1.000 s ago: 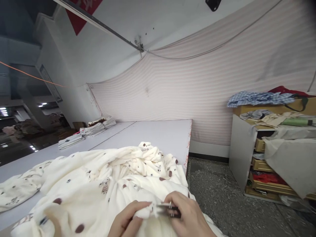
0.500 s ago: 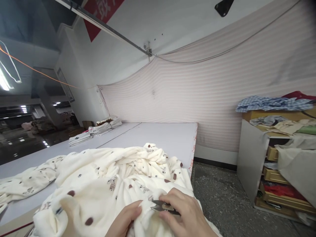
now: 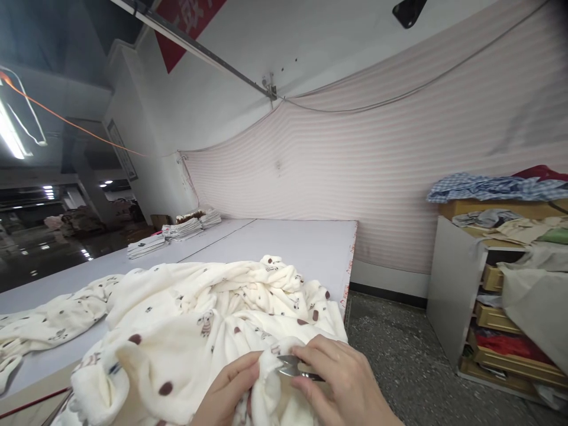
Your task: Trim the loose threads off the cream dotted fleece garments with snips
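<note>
Currently pinches a fold of spotted cream fabric [image 3: 177,352], heaped on the surface [image 3: 302,239], in the nearly closed left hand [image 3: 229,386]; grips metal snips [image 3: 296,370] in the curled right hand [image 3: 346,376], blades [image 3: 286,363] at the fold. Off right, see red cloth [image 3: 510,344] in a drawer [image 3: 508,358] of the cabinet [image 3: 452,296].

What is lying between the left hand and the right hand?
In the head view, bunched cream fabric and the blades of metal snips lie between them.

Left hand [image 3: 228,387] pinching with bent fingers [image 3: 246,365], right hand [image 3: 344,378] just beside it, fingers curled inward
</note>
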A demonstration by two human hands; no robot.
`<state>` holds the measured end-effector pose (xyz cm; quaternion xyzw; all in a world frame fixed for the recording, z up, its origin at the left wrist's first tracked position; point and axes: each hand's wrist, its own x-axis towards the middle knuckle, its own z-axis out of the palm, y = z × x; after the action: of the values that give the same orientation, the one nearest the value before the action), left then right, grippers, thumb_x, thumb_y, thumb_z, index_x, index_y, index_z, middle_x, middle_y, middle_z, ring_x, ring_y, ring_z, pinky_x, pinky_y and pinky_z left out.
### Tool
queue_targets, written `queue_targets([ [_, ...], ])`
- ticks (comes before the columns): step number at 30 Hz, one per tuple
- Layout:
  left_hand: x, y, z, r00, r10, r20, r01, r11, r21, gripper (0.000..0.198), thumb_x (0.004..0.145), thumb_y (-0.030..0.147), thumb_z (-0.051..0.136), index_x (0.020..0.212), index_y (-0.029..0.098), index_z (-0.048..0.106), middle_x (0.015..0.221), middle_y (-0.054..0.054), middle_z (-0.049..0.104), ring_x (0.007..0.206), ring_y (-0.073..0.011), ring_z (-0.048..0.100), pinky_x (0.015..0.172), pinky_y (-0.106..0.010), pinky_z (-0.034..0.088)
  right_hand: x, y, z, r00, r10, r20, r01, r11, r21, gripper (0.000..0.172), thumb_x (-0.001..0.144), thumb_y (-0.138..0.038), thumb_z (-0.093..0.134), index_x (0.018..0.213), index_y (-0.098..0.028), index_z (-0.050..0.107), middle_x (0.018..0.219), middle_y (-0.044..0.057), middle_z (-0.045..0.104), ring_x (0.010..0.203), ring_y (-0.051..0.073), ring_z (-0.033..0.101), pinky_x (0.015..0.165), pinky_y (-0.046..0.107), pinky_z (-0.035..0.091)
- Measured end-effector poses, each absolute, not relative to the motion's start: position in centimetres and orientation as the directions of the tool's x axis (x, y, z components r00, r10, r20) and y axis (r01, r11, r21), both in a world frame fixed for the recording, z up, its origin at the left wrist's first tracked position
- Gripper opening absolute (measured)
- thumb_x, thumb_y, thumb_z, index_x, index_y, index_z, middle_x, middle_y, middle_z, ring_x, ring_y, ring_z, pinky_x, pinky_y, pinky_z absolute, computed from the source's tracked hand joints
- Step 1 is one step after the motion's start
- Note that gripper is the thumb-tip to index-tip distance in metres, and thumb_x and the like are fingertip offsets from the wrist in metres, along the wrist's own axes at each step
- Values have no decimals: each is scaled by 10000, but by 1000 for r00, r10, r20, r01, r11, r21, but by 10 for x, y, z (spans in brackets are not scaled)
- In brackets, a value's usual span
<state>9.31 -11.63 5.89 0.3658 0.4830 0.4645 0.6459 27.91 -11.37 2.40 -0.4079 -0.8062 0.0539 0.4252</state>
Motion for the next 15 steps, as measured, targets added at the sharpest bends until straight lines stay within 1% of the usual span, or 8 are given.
queue_targets([
  [2, 92, -116, 56, 109, 955, -277, -213, 295, 931, 272, 556, 397, 809, 753, 216, 759, 599, 10, 685, 608, -146, 562, 633, -224, 481, 280, -115, 26, -330, 722, 608, 621, 651, -436, 200, 825, -278, 632, 1016, -220, 648, 844, 28, 683, 724, 191, 634, 632, 272, 426],
  [5, 90, -115, 53, 78, 961, -267, -135, 275, 952, 299, 538, 411, 821, 744, 203, 759, 538, 29, 617, 560, -114, 497, 605, -197, 446, 280, -116, 25, -350, 727, 590, 604, 657, -451, 186, 831, -259, 614, 1008, -222, 658, 866, 30, 690, 738, 193, 640, 638, 277, 426],
  [8, 93, -115, 50, 66, 959, -275, -104, 281, 954, 321, 536, 435, 816, 742, 197, 751, 568, 24, 624, 572, -109, 483, 581, -185, 422, 277, -116, 24, -336, 743, 579, 601, 643, -475, 163, 849, -241, 584, 989, -225, 666, 841, 24, 688, 722, 185, 634, 633, 276, 417],
  [10, 97, -114, 48, 116, 962, -246, -117, 259, 959, 310, 563, 441, 794, 742, 196, 734, 604, 13, 635, 599, -126, 510, 625, -217, 449, 276, -116, 24, -330, 754, 568, 585, 636, -504, 162, 845, -248, 590, 985, -229, 668, 840, 23, 686, 723, 182, 629, 635, 271, 416],
  [12, 98, -114, 47, 170, 973, -157, -117, 178, 977, 289, 585, 446, 774, 699, 192, 695, 616, 7, 619, 635, -151, 541, 658, -254, 469, 277, -114, 23, -290, 780, 554, 556, 609, -566, 164, 857, -274, 572, 981, -243, 675, 832, 20, 679, 725, 179, 624, 623, 260, 415],
  [13, 97, -113, 48, 160, 981, -109, -108, 127, 986, 283, 596, 445, 766, 679, 192, 668, 614, 9, 603, 651, -162, 553, 654, -263, 472, 280, -113, 22, -249, 804, 541, 539, 578, -612, 166, 870, -291, 551, 968, -249, 678, 827, 18, 673, 726, 176, 622, 617, 254, 417],
  [14, 92, -111, 49, 111, 991, -70, -99, 81, 992, 283, 610, 448, 755, 680, 197, 644, 610, 14, 586, 659, -170, 562, 639, -266, 474, 284, -112, 21, -198, 832, 519, 522, 537, -663, 177, 883, -314, 528, 952, -252, 678, 829, 17, 668, 732, 176, 620, 611, 249, 419],
  [15, 86, -109, 52, 23, 999, -42, -91, 43, 995, 286, 629, 459, 738, 704, 207, 626, 610, 21, 576, 651, -171, 566, 615, -264, 473, 290, -111, 18, -139, 861, 489, 503, 487, -714, 196, 892, -346, 508, 943, -251, 672, 844, 19, 664, 747, 178, 620, 607, 246, 422],
])
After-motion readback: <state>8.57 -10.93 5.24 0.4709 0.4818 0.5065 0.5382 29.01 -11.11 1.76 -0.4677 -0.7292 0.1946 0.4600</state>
